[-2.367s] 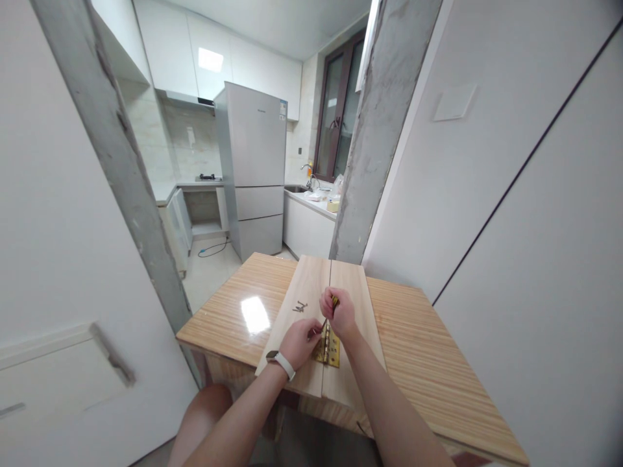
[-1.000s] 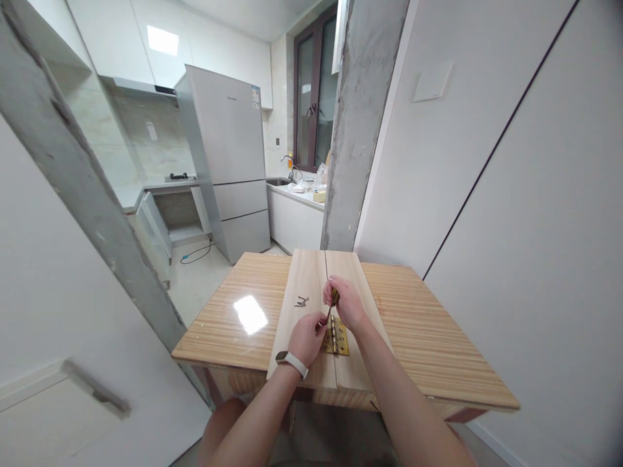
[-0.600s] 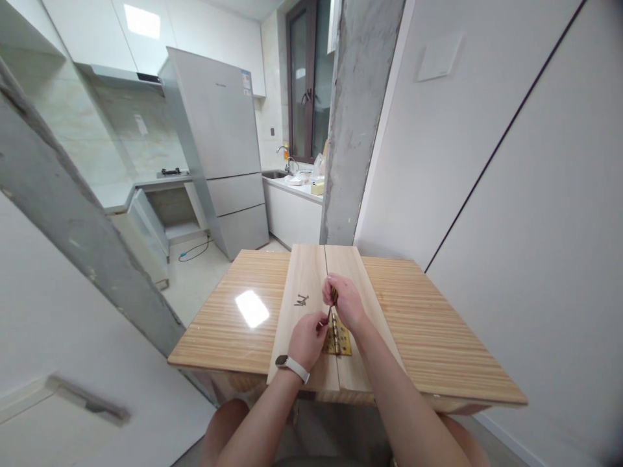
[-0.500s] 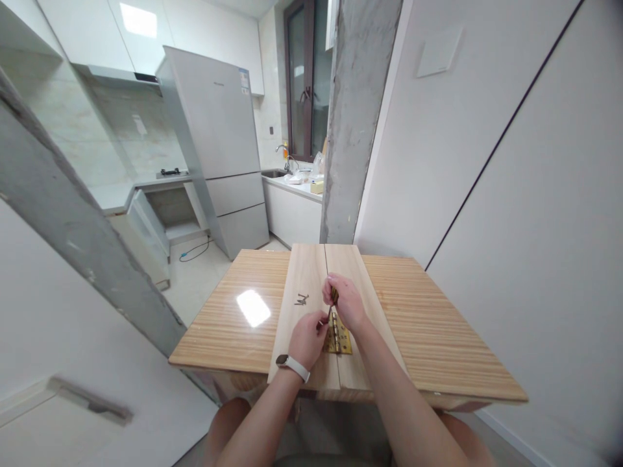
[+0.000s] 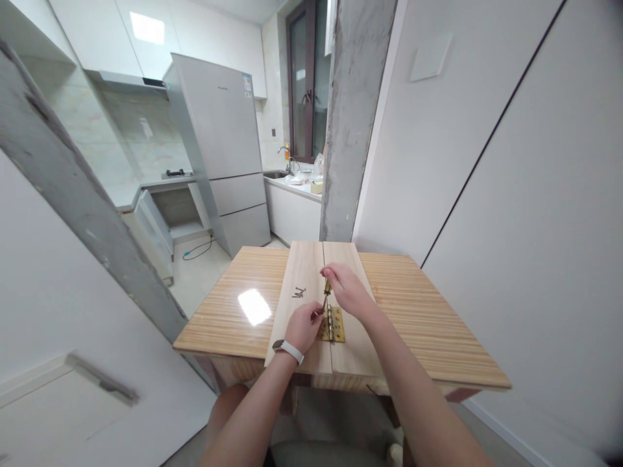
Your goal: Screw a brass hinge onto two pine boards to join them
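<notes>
Two pale wooden boards (image 5: pixel 298 305) lie side by side on a striped wooden table (image 5: pixel 428 337). A brass hinge (image 5: pixel 331 325) spans their seam near the front. My right hand (image 5: pixel 346 289) is closed round the yellow handle of a small screwdriver (image 5: pixel 326 292), which stands tilted over the hinge's left leaf. My left hand (image 5: pixel 304 324), with a white wristband, is pinched at the screwdriver's tip beside the hinge; what it pinches is too small to see. Several loose dark screws (image 5: pixel 298 293) lie on the left board.
A rough concrete pillar (image 5: pixel 348 123) rises right behind the table and a white wall (image 5: pixel 511 194) stands close on the right. A grey fridge (image 5: pixel 224 149), counter and sink fill the kitchen beyond. A slanted concrete edge (image 5: pixel 87 201) borders the left.
My right hand has shifted a little up and back along the screwdriver handle. My left hand stays at the hinge. The camera has swung slightly; boards and hinge lie as before.
</notes>
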`<action>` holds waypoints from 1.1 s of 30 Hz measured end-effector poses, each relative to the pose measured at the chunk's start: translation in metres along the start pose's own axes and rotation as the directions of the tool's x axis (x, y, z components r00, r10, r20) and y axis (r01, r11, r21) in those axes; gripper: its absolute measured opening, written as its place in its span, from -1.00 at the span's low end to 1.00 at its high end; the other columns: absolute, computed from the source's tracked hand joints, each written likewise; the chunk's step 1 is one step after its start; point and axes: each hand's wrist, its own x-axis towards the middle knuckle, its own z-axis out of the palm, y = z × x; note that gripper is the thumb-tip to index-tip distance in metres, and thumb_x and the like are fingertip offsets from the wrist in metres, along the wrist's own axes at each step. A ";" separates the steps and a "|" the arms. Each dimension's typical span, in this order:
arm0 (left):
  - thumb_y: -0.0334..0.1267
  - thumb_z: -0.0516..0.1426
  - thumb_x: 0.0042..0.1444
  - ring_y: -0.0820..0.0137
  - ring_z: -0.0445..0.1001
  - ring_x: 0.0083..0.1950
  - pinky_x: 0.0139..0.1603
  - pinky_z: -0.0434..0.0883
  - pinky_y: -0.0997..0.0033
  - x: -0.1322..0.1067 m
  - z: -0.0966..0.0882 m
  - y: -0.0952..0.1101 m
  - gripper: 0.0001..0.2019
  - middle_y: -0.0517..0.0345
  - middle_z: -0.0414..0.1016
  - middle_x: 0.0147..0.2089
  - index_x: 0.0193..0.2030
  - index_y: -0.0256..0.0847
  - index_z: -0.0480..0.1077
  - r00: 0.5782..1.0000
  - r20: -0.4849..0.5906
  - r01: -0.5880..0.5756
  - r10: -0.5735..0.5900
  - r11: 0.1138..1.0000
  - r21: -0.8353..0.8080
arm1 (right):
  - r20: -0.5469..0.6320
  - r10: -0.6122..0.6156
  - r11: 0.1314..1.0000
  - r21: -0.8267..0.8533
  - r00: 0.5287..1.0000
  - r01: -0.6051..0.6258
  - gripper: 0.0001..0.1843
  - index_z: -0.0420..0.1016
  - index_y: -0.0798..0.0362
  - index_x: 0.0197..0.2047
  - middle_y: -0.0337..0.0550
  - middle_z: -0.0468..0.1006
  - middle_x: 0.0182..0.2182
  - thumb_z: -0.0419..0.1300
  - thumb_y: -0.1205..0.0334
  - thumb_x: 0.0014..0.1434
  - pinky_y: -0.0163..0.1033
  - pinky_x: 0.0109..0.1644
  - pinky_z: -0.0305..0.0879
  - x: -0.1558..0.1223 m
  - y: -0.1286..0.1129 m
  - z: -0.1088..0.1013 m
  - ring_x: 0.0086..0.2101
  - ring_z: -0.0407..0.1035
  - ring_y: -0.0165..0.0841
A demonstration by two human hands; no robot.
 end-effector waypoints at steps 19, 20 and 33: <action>-0.43 0.19 0.16 0.39 0.55 -0.22 -0.13 0.45 0.44 -0.001 0.003 -0.009 -0.86 0.18 0.62 -0.22 -0.18 -0.14 0.53 1.000 -0.012 -0.003 0.002 0.992 -0.123 | 0.292 -0.139 0.962 -0.188 0.946 0.199 -0.72 0.50 0.04 -0.08 -0.12 0.59 -0.21 0.06 0.49 0.25 -0.26 -0.14 0.24 0.005 -0.019 -0.027 -0.25 0.41 -0.34; -0.44 0.19 0.16 0.38 0.56 -0.20 -0.11 0.46 0.42 -0.001 0.003 -0.009 -0.84 0.16 0.62 -0.20 -0.18 -0.14 0.53 1.000 -0.012 -0.001 -0.001 0.991 -0.133 | 0.290 -0.128 0.963 -0.193 0.949 0.189 -0.72 0.50 0.04 -0.08 -0.12 0.59 -0.22 0.06 0.48 0.25 -0.27 -0.14 0.23 0.006 -0.019 -0.027 -0.25 0.41 -0.34; -0.42 0.13 0.21 0.35 0.55 -0.16 -0.08 0.46 0.40 -0.002 0.000 -0.006 -0.83 0.13 0.62 -0.21 -0.20 -0.16 0.56 1.000 0.012 0.020 -0.019 0.995 -0.096 | 0.272 -0.070 0.968 -0.215 0.960 0.131 -0.71 0.57 0.03 -0.07 -0.14 0.61 -0.29 0.10 0.46 0.25 -0.27 -0.14 0.22 0.008 -0.020 -0.030 -0.28 0.42 -0.35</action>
